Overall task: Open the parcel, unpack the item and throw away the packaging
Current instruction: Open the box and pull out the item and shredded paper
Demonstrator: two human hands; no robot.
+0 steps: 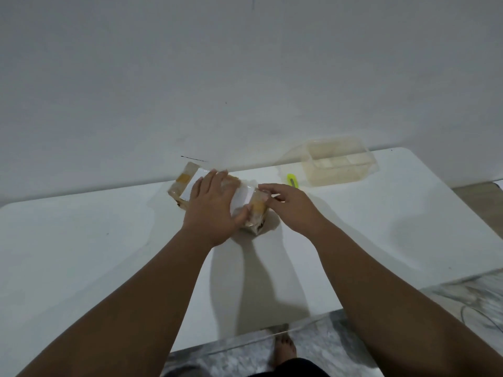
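A brown cardboard parcel wrapped in clear glossy tape (245,197) lies on the white tabletop (81,240), toward its far edge, at about eleven o'clock from the person standing there. A white paper label runs across its top, and yellowish tape patches show at both ends; any print on the label is too blurred to read. The left hand (211,210) lies flat over the parcel's middle, fingers spread and thumb pressed to the near side. The right hand (292,205) touches the parcel's right end, fingers loosely curled, its grip on the wrapping hard to tell. At one o'clock from the parcel lies a small yellow-green utility cutter (293,180), beside a clear rectangular plastic container (337,163).
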